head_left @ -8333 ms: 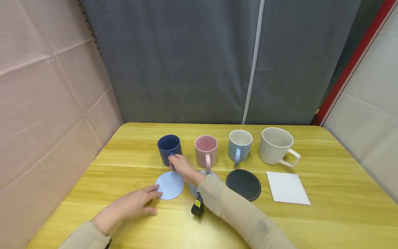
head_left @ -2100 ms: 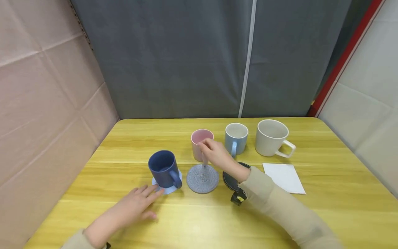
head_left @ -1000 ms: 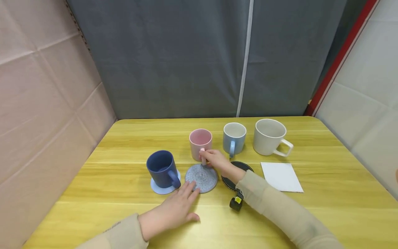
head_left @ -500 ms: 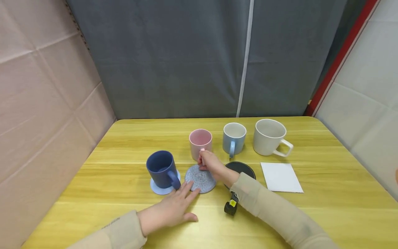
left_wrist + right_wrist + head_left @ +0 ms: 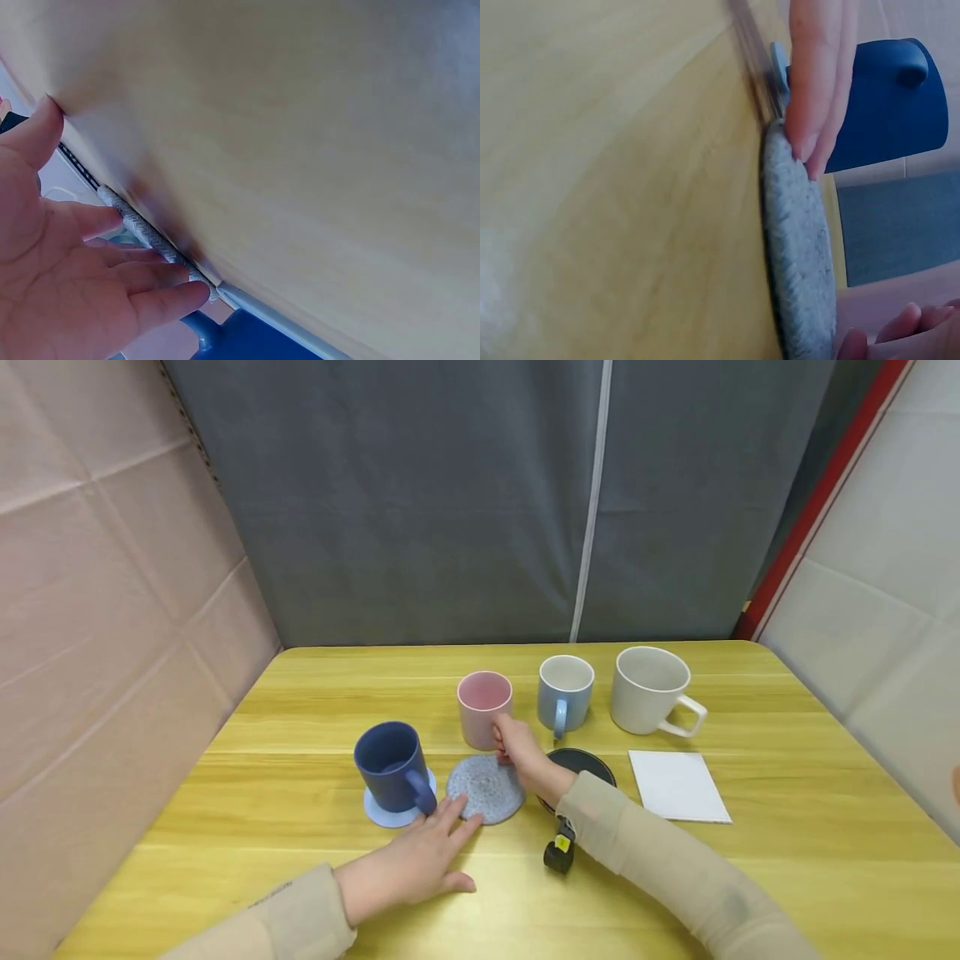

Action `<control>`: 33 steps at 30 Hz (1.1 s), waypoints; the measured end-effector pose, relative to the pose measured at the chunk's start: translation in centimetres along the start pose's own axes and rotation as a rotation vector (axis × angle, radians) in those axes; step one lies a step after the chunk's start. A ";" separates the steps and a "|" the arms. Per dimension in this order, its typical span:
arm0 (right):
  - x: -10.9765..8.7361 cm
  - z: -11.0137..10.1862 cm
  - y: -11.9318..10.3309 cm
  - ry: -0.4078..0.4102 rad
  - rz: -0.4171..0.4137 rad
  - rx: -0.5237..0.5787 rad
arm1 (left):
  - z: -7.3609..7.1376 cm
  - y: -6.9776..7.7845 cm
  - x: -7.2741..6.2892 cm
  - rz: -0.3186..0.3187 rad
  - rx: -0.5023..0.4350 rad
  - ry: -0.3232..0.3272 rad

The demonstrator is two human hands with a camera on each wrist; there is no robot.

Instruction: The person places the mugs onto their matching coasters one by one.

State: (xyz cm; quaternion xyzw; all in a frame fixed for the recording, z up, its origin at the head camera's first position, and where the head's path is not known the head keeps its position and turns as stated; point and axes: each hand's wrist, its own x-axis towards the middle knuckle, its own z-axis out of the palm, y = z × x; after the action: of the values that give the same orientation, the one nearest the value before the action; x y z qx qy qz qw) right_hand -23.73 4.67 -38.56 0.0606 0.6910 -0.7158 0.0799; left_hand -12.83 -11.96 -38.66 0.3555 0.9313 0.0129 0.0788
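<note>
My right hand (image 5: 520, 752) grips the handle of the pink mug (image 5: 475, 727), its curled fingers hiding most of that handle. The mug stands upright just behind a round speckled grey coaster (image 5: 486, 789). My left hand (image 5: 423, 864) lies with fingers spread, their tips at the coaster's near left edge. In the right wrist view, two left fingers (image 5: 814, 82) touch the grey coaster (image 5: 799, 247). On a round light blue coaster (image 5: 382, 816) at the left stands a dark blue mug (image 5: 386, 772), handle toward my left fingertips.
Right of the pink mug are a light blue mug (image 5: 562, 693) and a large white mug (image 5: 641, 702). Below my right wrist a round black coaster (image 5: 581, 762) is partly hidden. A square white coaster (image 5: 678, 785) lies farther right on the wooden table (image 5: 810, 860).
Earlier, my right hand held the dark blue mug's handle; that mug now stands on the light blue coaster. My right hand moved to the pink mug, my left to the grey coaster.
</note>
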 end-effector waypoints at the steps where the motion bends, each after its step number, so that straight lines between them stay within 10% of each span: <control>1: 0.0 -0.1 0.0 0.011 -0.003 0.006 | 0.0 0.0 0.1 -0.001 -0.006 0.001; 33: -4.4 -2.3 -1.2 -0.167 -0.061 -0.069 | -0.1 0.1 0.3 -0.006 0.048 0.003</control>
State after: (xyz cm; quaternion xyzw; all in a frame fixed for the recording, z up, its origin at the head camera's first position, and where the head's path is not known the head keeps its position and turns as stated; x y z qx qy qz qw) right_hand -19.67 7.17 -36.56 -0.0232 0.7078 -0.6962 0.1172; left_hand -13.01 -11.70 -38.65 0.3545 0.9325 -0.0091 0.0691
